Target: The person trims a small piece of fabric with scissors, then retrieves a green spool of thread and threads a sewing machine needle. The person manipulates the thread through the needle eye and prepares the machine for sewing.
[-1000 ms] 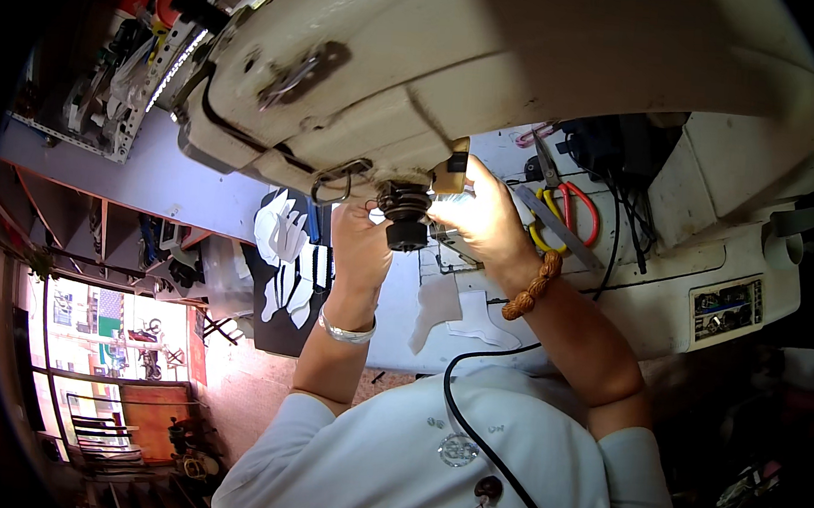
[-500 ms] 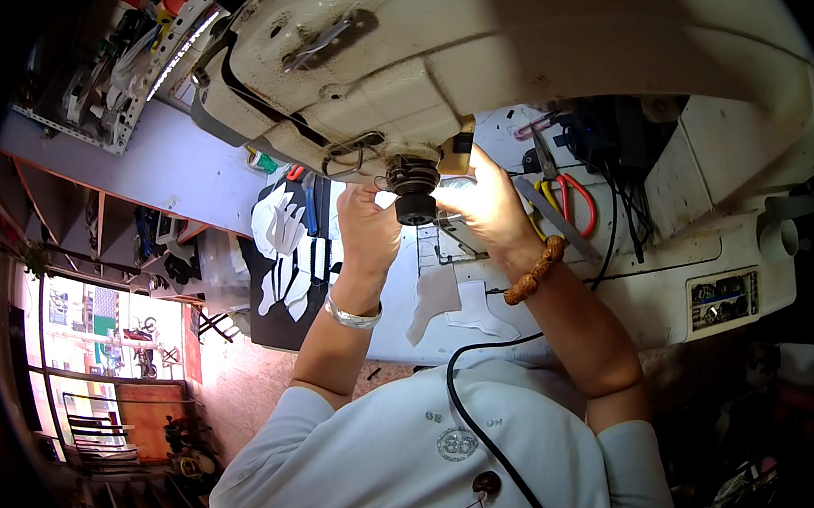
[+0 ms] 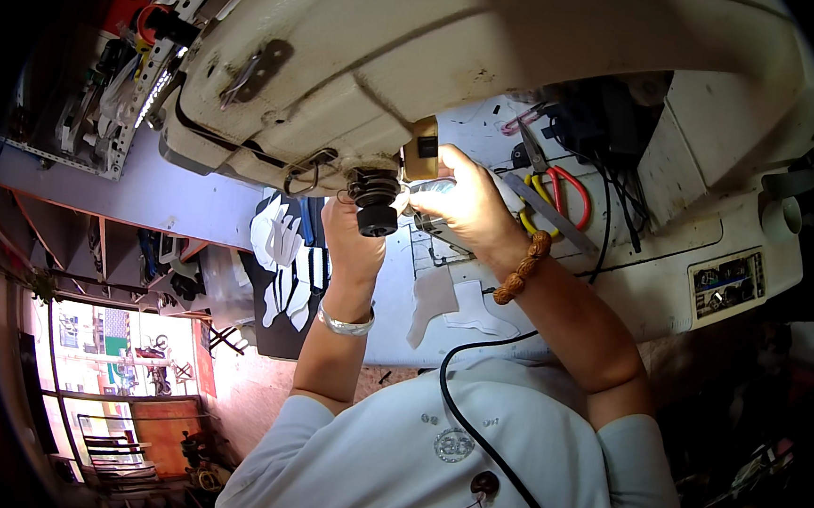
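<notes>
A cream sewing machine spans the upper part of the view, with a black tension knob at its front end. My left hand is raised beside that knob, its fingertips mostly hidden by the machine head. On the other side, my right hand has its thumb and fingers brought together under the head, around something pale that glare and the machine obscure. Below the hands, a grey cut piece and a white cut piece lie on the white table.
Red-and-yellow-handled pliers or snips lie right of my hand, beside a long grey strip. White cut-out pieces rest on a black mat at left. A black cable crosses my shirt. Shelves stand at far left.
The machine head and both hands sit slightly further left in the view. More of my right hand's fingers shows beside the machine head, and they stay close together.
</notes>
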{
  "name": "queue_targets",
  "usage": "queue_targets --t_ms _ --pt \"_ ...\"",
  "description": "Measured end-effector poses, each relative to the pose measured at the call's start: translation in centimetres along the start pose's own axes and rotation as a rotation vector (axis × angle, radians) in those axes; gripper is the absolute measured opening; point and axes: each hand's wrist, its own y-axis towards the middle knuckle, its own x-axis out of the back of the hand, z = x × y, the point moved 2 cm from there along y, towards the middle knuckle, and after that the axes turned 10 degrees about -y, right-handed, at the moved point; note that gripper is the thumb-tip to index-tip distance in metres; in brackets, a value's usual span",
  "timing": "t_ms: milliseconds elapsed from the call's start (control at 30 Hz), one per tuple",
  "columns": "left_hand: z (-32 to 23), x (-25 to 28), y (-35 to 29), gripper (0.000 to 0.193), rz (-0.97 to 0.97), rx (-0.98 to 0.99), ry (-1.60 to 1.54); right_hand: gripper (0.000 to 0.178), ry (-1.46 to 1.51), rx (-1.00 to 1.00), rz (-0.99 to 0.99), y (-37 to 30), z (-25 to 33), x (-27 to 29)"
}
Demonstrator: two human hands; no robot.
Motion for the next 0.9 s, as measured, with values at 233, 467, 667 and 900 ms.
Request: queue_targets --t_ms 233,467,667,900 --pt "1.9 1.1 -0.4 0.025 0.035 0.142 -0.121 0.042 0.065 -0.005 -0.052 0.1 -0.1 0.1" --pt "2.5 1.3 -0.3 0.024 0.016 0.117 -0.179 0.045 -0.051 0.088 -0.117 0.3 -0.5 0.0" --pt "2.4 1.2 -0.5 0.026 -0.019 0.099 -0.207 0.042 -0.121 0.170 -0.118 0.4 -0.4 0.2" --pt "1.0 0.1 -0.4 0.031 -0.017 0.090 -0.224 0.039 -0.002 -0.031 0.007 -0.2 0.2 0.3"
